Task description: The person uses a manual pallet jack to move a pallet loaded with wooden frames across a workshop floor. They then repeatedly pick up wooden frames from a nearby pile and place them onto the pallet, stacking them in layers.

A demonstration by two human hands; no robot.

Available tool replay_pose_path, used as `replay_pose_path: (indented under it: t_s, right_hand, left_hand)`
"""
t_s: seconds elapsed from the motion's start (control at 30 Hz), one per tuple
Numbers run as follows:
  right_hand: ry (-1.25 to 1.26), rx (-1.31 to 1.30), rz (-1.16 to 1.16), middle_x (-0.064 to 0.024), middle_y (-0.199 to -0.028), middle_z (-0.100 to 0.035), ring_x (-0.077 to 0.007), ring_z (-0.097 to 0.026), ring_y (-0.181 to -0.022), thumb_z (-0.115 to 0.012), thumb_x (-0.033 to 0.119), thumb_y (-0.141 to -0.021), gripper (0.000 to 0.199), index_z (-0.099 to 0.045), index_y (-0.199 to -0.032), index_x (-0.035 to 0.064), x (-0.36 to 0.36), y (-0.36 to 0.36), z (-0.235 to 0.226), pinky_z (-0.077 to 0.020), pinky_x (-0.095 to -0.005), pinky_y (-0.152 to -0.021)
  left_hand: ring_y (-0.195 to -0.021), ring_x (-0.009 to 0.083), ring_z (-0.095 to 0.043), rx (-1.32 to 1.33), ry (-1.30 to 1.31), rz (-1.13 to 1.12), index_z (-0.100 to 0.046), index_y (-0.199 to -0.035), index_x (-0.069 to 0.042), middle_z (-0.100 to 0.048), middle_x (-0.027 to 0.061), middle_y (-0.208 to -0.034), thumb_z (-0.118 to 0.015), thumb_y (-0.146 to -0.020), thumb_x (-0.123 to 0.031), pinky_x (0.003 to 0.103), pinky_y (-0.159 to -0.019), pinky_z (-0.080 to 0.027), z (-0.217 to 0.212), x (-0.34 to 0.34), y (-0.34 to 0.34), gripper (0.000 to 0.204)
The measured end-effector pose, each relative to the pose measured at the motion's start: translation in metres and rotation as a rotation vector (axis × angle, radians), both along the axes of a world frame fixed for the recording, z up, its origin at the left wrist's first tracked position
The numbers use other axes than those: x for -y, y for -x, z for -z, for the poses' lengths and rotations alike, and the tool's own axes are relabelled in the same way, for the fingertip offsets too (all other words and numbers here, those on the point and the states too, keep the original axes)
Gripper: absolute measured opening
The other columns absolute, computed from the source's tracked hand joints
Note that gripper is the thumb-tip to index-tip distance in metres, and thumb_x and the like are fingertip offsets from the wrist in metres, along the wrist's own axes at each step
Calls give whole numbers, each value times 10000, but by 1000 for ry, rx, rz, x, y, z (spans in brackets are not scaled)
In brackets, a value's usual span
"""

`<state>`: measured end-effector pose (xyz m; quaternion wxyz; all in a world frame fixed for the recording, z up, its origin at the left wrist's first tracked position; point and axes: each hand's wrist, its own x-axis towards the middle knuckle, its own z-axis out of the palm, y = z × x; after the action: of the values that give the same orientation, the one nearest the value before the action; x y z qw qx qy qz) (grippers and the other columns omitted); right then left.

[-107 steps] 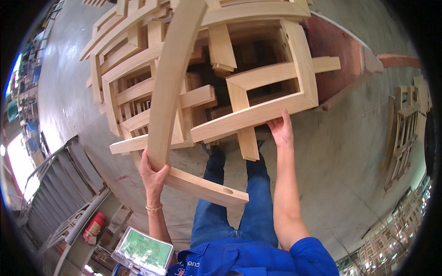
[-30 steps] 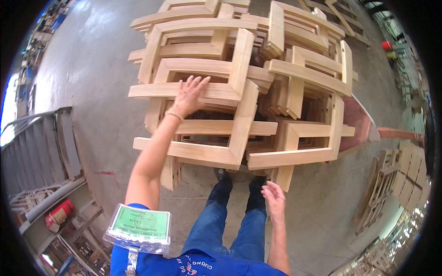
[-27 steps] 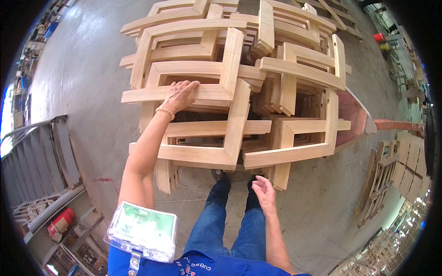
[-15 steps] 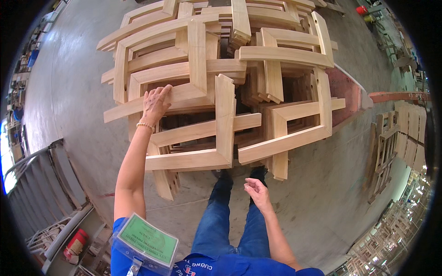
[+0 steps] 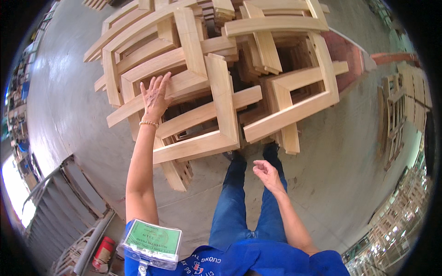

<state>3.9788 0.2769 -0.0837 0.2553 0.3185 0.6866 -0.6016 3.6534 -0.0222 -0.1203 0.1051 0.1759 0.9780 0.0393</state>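
My left hand (image 5: 155,99), a beaded bracelet at the wrist, lies with fingers spread on a pale wooden frame piece (image 5: 184,82) in the left stack. It rests on the wood without gripping it. My right hand (image 5: 268,175) hangs in front of my legs, fingers loosely bent and holding nothing. It is apart from the stacks. Closest to it is an angled wooden frame (image 5: 287,117) on the right stack. Between them, another mitred wooden frame (image 5: 222,99) sits at the near end of the left stack.
More stacked frames (image 5: 138,34) reach to the far side. Beneath the right stack shows a reddish base (image 5: 345,60). Wooden pallets (image 5: 396,115) stand at the right. A grey metal rack (image 5: 60,207) and a red object (image 5: 104,253) are at the lower left.
The stacks have shifted upward and tilted in the view. My left hand's fingers are more spread on the wood. My right hand stays in front of my legs.
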Motion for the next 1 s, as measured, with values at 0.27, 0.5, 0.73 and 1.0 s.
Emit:
replay_pose_path:
  t_s: [0.27,0.5,0.73,1.0]
  right_hand:
    - [-156,37,41,-76,-880,-659,-151,-643,-785,-650,185,-830,294,-589,-1089,60,-22,-24,-2,-509,-277,-714]
    - [-219,101,168,-69,-892,-646,-127,-615,-785,-624,140,-852,272,-580,-1089,14,-100,-96,2,-508,-270,-701]
    - [-263,397,512,-26,-713,-611,-109,-566,-595,-601,201,-876,139,-598,-924,71,-209,-294,-29,-452,-270,-506]
    - [-382,674,102,-101,-650,-632,-231,-619,-572,-568,238,-776,219,-676,-813,51,-241,-548,-134,-498,-390,-587]
  left_hand:
    - [-1350,323,-247,26,-455,-148,-228,-1405,1,-307,179,-1432,-706,-753,-359,447,-1104,-181,3,-101,-106,885]
    - [-1352,342,-233,-13,-421,-231,-209,-1422,-23,-291,171,-1446,-689,-766,-410,463,-1102,-175,-3,-171,-154,900]
    - [-1338,363,-251,50,-408,-143,-235,-1411,-13,-306,196,-1431,-680,-772,-331,472,-1094,-186,-74,-239,-238,841]
    - [-1300,307,-345,294,-214,101,-298,-1410,-132,-421,148,-1372,-638,-784,-534,526,-1086,-187,-174,-356,-385,818]
